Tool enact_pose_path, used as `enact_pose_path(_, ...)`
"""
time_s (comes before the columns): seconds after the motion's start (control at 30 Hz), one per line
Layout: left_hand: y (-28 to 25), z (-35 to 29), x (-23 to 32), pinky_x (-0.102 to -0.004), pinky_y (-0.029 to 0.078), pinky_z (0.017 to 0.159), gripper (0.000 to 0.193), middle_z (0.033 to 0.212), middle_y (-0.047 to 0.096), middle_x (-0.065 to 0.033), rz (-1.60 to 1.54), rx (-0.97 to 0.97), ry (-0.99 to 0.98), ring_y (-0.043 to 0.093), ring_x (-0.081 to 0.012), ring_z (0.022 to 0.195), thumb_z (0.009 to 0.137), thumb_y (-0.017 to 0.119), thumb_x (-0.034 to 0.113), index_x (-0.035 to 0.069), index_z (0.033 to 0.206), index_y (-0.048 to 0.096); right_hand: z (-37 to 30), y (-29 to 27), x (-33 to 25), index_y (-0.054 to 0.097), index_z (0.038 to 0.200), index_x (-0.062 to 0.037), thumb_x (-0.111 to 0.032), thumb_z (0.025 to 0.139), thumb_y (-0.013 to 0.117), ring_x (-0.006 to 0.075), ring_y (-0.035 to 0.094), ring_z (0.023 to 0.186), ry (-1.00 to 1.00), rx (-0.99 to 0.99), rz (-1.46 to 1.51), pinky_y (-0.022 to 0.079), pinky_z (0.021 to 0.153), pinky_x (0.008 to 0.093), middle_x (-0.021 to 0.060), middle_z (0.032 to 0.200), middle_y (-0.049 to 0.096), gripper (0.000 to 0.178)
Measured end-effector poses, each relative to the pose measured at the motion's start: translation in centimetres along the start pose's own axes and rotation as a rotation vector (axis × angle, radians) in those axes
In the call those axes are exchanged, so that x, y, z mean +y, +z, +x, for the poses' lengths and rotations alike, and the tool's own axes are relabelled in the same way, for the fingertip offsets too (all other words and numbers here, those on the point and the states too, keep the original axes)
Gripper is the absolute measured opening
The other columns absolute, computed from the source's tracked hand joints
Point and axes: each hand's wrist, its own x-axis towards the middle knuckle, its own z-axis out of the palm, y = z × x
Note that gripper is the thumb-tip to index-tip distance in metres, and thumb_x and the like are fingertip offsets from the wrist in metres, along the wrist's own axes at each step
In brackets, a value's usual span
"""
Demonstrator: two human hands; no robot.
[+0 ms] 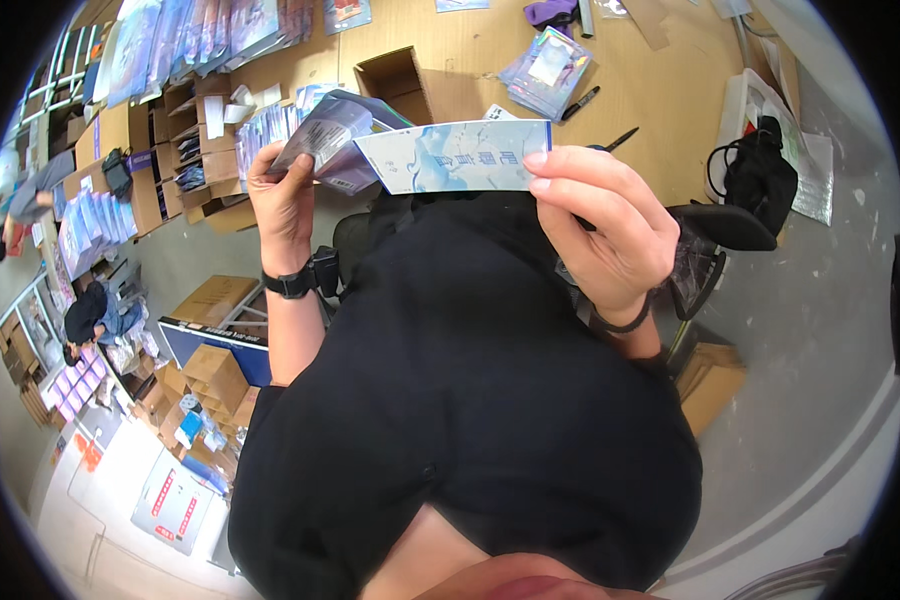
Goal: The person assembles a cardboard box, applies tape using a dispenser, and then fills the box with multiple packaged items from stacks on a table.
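My left hand (282,195) grips a glossy clear-and-purple plastic pouch (335,142) by its left side, thumb in front. A pale label with a barcode shows on the pouch. Between the thumb and fingertips of my right hand (610,215) is a long light-blue printed card (455,157), pinched at its right end. The card's left end meets or overlaps the pouch's right edge; I cannot tell whether it reaches inside. Both things are held up above the near edge of the table (470,70).
An open cardboard box (395,78) stands behind the pouch. To its right lie stacked sleeved cards (547,72) and a black marker (581,103). Packed sleeves (205,35) line the far left. A black bag (760,185) rests at the right; a person (100,312) is at the left.
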Motion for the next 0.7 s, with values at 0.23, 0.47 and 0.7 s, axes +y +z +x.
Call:
enact_pose_path(0.23, 1.1, 0.0, -0.4, -0.0333, 0.060, 0.087, 0.036, 0.108, 0.078, -0.0092, 0.047, 0.033, -0.009, 0.075, -0.0189, 0.096, 0.088, 0.080, -0.009, 0.007, 0.119, 0.072, -1.2, -0.4, 0.4, 0.077, 0.096, -0.0011, 0.013, 0.080, 0.078, 0.0208, 0.075, 0.084, 0.164, 0.010, -0.036, 0.059, 0.072, 0.0280, 0.0094, 0.099, 0.078, 0.021)
enact_pose_path(0.47, 1.2, 0.0, -0.7, -0.0301, 0.059, 0.084, 0.039, 0.106, 0.078, -0.0080, 0.089, 0.090, -0.106, 0.074, -0.0166, 0.093, 0.089, 0.080, -0.009, 0.007, 0.123, 0.072, -2.0, -0.4, 0.8, 0.077, 0.097, -0.0001, 0.012, 0.082, 0.077, 0.0223, 0.076, 0.089, 0.285, 0.008, -0.091, 0.059, 0.077, 0.0292, 0.0101, 0.099, 0.078, 0.019)
enact_pose_path(0.7, 3.3, 0.2, -0.8, -0.0307, 0.062, 0.083, 0.038, 0.109, 0.078, -0.0111, 0.090, 0.046, -0.125, 0.075, -0.0180, 0.094, 0.087, 0.083, -0.006, 0.001, 0.122, 0.070, -2.5, -0.6, 2.0, 0.076, 0.099, 0.0020, 0.015, 0.086, 0.074, 0.0190, 0.075, 0.096, 0.426, 0.146, -0.038, 0.059, 0.083, 0.0283, 0.0116, 0.103, 0.078, 0.018)
